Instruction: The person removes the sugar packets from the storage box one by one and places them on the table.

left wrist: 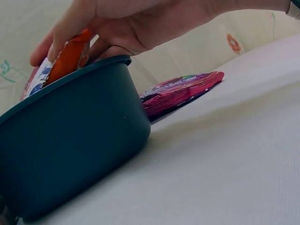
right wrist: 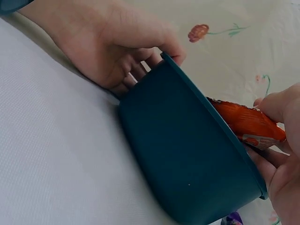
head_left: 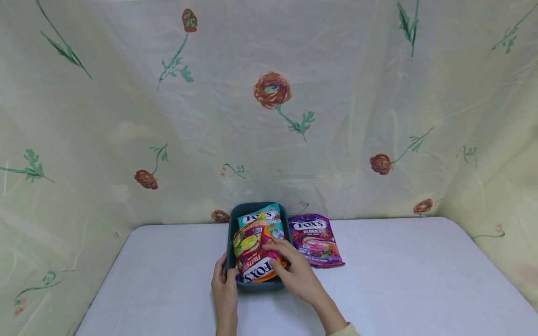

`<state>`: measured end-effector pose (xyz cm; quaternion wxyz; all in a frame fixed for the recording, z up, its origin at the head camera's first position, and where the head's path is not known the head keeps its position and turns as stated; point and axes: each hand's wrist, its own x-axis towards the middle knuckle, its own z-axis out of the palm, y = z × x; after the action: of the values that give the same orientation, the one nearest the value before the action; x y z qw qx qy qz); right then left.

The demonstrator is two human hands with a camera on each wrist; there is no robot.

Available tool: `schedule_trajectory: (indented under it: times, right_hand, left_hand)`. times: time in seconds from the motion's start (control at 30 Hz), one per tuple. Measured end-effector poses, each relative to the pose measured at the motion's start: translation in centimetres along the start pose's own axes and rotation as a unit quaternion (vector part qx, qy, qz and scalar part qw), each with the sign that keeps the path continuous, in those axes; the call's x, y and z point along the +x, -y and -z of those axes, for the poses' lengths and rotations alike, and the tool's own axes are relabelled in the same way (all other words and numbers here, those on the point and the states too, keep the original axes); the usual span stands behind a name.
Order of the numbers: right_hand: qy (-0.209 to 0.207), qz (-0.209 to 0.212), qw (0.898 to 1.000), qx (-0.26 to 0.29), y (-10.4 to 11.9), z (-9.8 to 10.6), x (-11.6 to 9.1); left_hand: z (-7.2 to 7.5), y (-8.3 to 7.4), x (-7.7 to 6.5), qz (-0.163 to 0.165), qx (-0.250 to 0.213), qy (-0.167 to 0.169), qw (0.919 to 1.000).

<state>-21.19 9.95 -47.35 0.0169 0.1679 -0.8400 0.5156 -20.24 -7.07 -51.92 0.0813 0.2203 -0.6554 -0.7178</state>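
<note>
A dark teal plastic tub [head_left: 262, 287] stands on the white table. My left hand [head_left: 225, 285] grips its left side, the thumb hooked over the rim [right wrist: 206, 101] and the other fingers against the outer wall. Inside lies a mint-green FOX'S candy bag [head_left: 272, 215], partly covered by a red-and-orange FOX'S Fruits candy bag [head_left: 248, 249], whose lettering faces upside down. Reaching over the right rim, my right hand [head_left: 299, 273] pinches the Fruits bag's edge between thumb and fingers. That bag's orange end [left wrist: 70, 56] sticks up above the rim.
A purple FOX'S Berries candy bag [head_left: 317, 242] lies flat on the table [head_left: 399, 280], close against the tub's right side. Behind the table's far edge hangs a pale curtain [head_left: 328, 154] with printed flowers, which also runs along both sides.
</note>
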Motion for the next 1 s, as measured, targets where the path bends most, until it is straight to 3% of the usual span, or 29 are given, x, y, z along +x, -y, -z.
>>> schedule_trajectory:
  times: [0.53,0.73,1.0]
  right_hand:
    - [-0.037,-0.045,0.994,0.096,0.0,0.5,0.3]
    - [-0.050,-0.068,0.991,0.107,-0.2,0.8,0.4]
    - [-0.057,-0.068,0.989,0.119,-0.3,1.2,0.5]
  left_hand:
    - [0.0,0.0,-0.1,-0.013,-0.002,-0.002,0.9999]
    - [0.0,0.1,-0.1,-0.017,-0.007,0.000,0.9998]
    - [-0.1,0.1,0.2,0.001,0.002,-0.007,1.0000]
